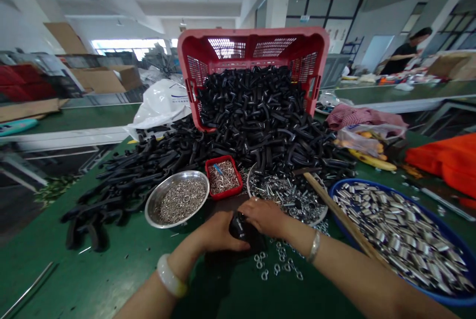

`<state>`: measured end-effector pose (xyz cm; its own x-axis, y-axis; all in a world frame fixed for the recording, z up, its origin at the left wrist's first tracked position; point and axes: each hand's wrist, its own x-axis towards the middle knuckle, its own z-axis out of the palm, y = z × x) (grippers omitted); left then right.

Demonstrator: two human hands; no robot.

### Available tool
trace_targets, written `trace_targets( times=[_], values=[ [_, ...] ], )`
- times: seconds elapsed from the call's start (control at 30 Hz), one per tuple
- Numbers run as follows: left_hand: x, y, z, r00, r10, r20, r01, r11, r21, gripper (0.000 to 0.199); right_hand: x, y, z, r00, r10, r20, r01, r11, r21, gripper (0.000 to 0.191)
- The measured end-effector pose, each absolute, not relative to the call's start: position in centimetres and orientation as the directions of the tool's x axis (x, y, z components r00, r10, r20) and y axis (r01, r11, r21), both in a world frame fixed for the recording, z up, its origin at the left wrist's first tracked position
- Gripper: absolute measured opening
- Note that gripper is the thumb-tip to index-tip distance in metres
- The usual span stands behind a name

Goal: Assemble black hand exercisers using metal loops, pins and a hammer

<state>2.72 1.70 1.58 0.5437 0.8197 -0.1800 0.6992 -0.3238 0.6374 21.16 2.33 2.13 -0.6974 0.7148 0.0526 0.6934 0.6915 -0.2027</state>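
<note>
Near the front of the green table, my left hand [220, 232] is wrapped round a small black part [238, 226] with a shiny metal piece on it. My right hand [265, 216] touches the top of the same part, its fingers bent together; what they pinch is too small to tell. Behind my hands stand a red tray [242, 191] of small pins, a steel bowl [150, 212] of tiny metal pieces and a round tray [323, 216] of bolts and fittings. Several small metal rings [277, 269] lie right of the black part.
A tipped red crate [253, 34] spills a heap of black parts [256, 111] across the table. A wooden-handled hammer [334, 210] leans by a blue basin [470, 301] of metal sleeves. A banana [372, 160] and orange cloth [446, 160] lie right. A person [403, 56] is farther back.
</note>
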Motion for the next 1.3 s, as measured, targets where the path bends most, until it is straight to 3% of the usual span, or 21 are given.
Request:
trace_targets(
  times=[0.17, 0.27, 0.4, 0.47, 0.57, 0.73, 0.9, 1.17, 1.3],
  values=[
    [2.4, 1.4, 1.0, 0.472, 0.881, -0.013, 0.879, -0.47, 0.074, 0.061, 19.9, 2.1, 0.8, -0.575, 0.817, 0.039, 0.814, 0.576, -0.073, 0.025],
    [2.1, 1.1, 1.0, 0.512, 0.857, 0.06, 0.859, -0.509, -0.064, 0.066, 20.4, 1.6, 0.9, -0.523, 0.85, 0.058, 0.848, 0.526, -0.069, 0.024],
    [1.5, 3.5, 2.3, 0.554, 0.833, 0.005, 0.833, -0.554, 0.005, 0.067, 23.8, 1.8, 2.0, -0.444, 0.889, 0.111, 0.884, 0.455, -0.107, 0.027],
    [1.1, 6.2, 3.3, 0.433, 0.901, -0.024, 0.901, -0.432, 0.03, 0.054, 26.4, 1.9, 2.4, -0.367, 0.92, 0.141, 0.917, 0.383, -0.11, 0.028],
    [0.7, 10.7, 4.4, 0.191, 0.98, -0.062, 0.98, -0.194, -0.048, 0.042, 30.4, 1.7, 2.4, -0.307, 0.942, 0.137, 0.944, 0.319, -0.081, 0.028],
    [1.3, 15.1, 3.5, 0.283, 0.938, -0.201, 0.955, -0.296, -0.036, 0.034, 35.1, 0.0, 0.9, -0.31, 0.938, 0.157, 0.936, 0.329, -0.122, 0.032],
    [2.1, 15.1, 1.8, 0.276, 0.951, -0.136, 0.959, -0.282, -0.021, 0.026, 36.3, -0.8, 0.8, -0.306, 0.934, 0.183, 0.933, 0.332, -0.137, 0.034],
    [0.9, 13.9, 2.2, 0.285, 0.958, -0.028, 0.956, -0.282, 0.079, 0.029, 34.7, -1.5, 1.8, -0.371, 0.913, 0.171, 0.898, 0.4, -0.184, 0.03],
    [1.0, 10.7, 2.7, 0.401, 0.915, 0.045, 0.867, -0.394, 0.306, 0.028, 34.6, -2.1, 1.8, -0.393, 0.909, 0.14, 0.881, 0.415, -0.225, 0.032]
  ],
)
